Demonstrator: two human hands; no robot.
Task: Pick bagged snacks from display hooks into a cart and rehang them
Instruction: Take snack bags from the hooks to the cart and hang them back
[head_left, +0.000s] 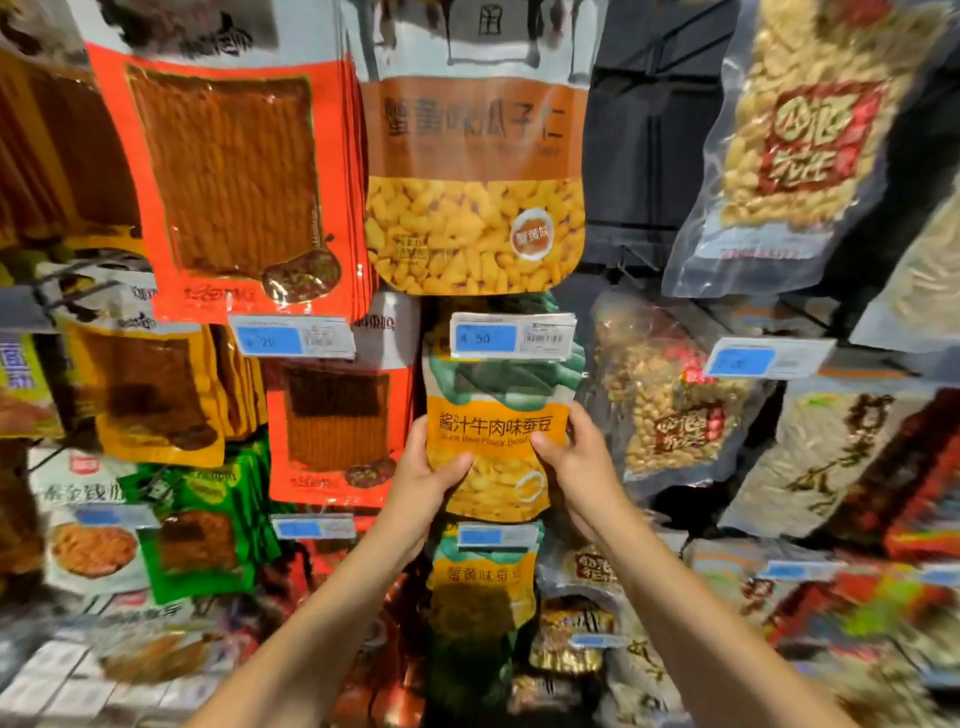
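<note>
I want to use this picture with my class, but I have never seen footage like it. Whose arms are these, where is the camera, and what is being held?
There is no machine here. The one picture comes from a camera worn on a person's head, looking forward and down, so the arms are the wearer's own. Ahead is a shop display of bagged snacks on hooks, with price tags clipped in front. The left hand and right hand each have a grip on a side of one orange and green snack bag, thumbs on its front. No cart is in view.

Bare forearms (332, 597), no sleeves
</note>
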